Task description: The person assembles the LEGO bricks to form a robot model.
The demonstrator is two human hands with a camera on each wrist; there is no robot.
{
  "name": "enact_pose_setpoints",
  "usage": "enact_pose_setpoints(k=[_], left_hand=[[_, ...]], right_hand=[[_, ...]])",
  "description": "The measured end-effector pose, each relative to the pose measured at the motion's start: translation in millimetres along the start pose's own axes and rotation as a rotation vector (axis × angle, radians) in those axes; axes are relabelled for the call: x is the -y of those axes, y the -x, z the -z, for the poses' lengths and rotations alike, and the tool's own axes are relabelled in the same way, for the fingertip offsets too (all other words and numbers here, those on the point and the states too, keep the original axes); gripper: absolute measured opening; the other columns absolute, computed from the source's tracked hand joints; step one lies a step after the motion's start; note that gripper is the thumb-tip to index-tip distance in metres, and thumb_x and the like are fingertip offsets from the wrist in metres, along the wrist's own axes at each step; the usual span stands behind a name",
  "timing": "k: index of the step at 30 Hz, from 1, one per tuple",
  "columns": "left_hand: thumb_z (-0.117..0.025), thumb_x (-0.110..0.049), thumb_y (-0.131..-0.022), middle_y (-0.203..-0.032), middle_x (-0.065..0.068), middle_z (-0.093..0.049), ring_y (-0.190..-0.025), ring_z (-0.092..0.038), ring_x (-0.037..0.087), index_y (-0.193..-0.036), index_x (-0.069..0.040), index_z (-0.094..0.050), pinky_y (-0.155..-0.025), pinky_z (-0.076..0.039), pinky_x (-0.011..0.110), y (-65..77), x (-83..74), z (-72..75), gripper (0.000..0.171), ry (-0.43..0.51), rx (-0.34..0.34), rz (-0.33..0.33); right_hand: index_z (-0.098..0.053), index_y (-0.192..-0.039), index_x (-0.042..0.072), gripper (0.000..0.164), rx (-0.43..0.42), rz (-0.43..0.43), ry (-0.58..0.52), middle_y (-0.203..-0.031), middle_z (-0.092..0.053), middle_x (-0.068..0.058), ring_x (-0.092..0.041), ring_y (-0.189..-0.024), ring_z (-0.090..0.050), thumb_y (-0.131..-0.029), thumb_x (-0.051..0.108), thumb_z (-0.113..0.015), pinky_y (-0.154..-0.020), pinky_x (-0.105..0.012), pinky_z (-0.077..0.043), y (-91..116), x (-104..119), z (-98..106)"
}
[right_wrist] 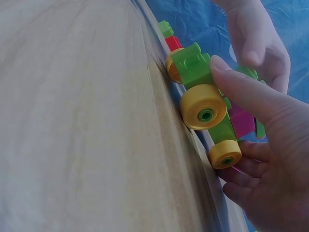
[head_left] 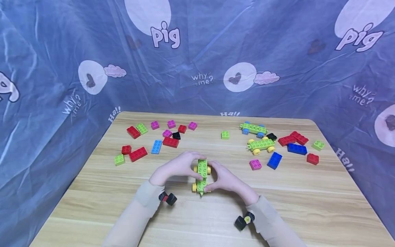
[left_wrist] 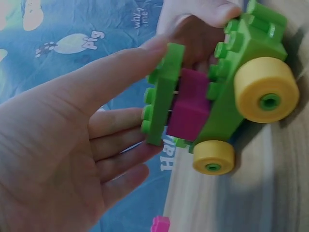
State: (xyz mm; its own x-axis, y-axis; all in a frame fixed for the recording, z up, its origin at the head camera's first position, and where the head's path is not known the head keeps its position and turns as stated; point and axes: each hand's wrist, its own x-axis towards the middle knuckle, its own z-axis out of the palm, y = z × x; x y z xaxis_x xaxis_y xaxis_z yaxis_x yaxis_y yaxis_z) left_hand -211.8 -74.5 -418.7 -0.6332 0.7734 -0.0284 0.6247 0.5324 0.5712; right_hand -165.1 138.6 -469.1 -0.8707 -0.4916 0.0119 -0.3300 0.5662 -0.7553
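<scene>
A light-green toy car base (head_left: 200, 187) with yellow wheels stands on the table, front and centre in the head view. A magenta brick (left_wrist: 189, 106) sits on its studs, and a light-green 2x4 brick (head_left: 202, 168) lies on top of that. My left hand (head_left: 182, 165) pinches this top brick between thumb and fingers. In the left wrist view the brick (left_wrist: 163, 96) looks slightly tilted against the magenta one. My right hand (head_left: 224, 176) grips the car base from the right, its thumb on the near end and fingers by a far wheel.
Two more wheeled bases, one blue-wheeled (head_left: 253, 128) and one yellow-wheeled (head_left: 261, 144), stand at the back right. Several loose bricks lie around them, including a blue one (head_left: 274, 160). At the back left are red, magenta and green bricks and a light-blue one (head_left: 156, 146).
</scene>
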Motion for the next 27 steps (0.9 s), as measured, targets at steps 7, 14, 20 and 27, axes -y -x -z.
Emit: enact_pose_setpoints(k=[7,14,20,27], left_hand=[[-0.083,-0.035,-0.072,-0.131,0.009,-0.061,-0.123,-0.055,0.027,-0.13,-0.004,-0.059,-0.107,-0.041,0.042,-0.1,-1.2,-5.2,0.069,0.046,-0.05,0.059],[-0.085,-0.031,-0.071,-0.131,0.009,-0.062,-0.124,-0.054,0.028,-0.128,-0.006,-0.061,-0.108,-0.039,0.044,-1.8,-3.6,-6.2,0.067,0.087,-0.059,0.113],[-0.085,-0.03,-0.07,-0.131,0.008,-0.062,-0.124,-0.054,0.028,-0.128,-0.006,-0.061,-0.108,-0.039,0.044,-3.8,-4.7,-5.0,0.067,0.091,-0.046,0.137],[-0.085,-0.028,-0.07,-0.132,0.009,-0.061,-0.126,-0.052,0.029,-0.128,-0.005,-0.061,-0.109,-0.038,0.045,-5.3,-6.7,-4.5,0.067,0.093,-0.028,0.151]], right_hand=[[-0.04,-0.14,-0.004,0.101,0.004,0.012,-0.009,-0.138,-0.049,-0.019,-0.036,-0.131,-0.044,-0.061,0.039,-0.089,-0.114,-0.051,-0.029,0.1,0.7,0.6],[-0.041,-0.14,-0.003,0.101,0.0,0.009,-0.013,-0.137,-0.05,-0.018,-0.035,-0.131,-0.045,-0.061,0.039,-0.089,-0.114,-0.051,-0.029,-0.7,-1.7,0.3],[-0.041,-0.14,-0.002,0.101,-0.001,0.012,-0.016,-0.137,-0.051,-0.017,-0.035,-0.131,-0.045,-0.061,0.039,-0.089,-0.114,-0.051,-0.028,-0.7,-2.5,0.3],[-0.041,-0.14,-0.001,0.1,0.0,0.014,-0.023,-0.137,-0.051,-0.018,-0.035,-0.131,-0.045,-0.061,0.039,-0.089,-0.113,-0.052,-0.029,-0.1,-1.8,0.8]])
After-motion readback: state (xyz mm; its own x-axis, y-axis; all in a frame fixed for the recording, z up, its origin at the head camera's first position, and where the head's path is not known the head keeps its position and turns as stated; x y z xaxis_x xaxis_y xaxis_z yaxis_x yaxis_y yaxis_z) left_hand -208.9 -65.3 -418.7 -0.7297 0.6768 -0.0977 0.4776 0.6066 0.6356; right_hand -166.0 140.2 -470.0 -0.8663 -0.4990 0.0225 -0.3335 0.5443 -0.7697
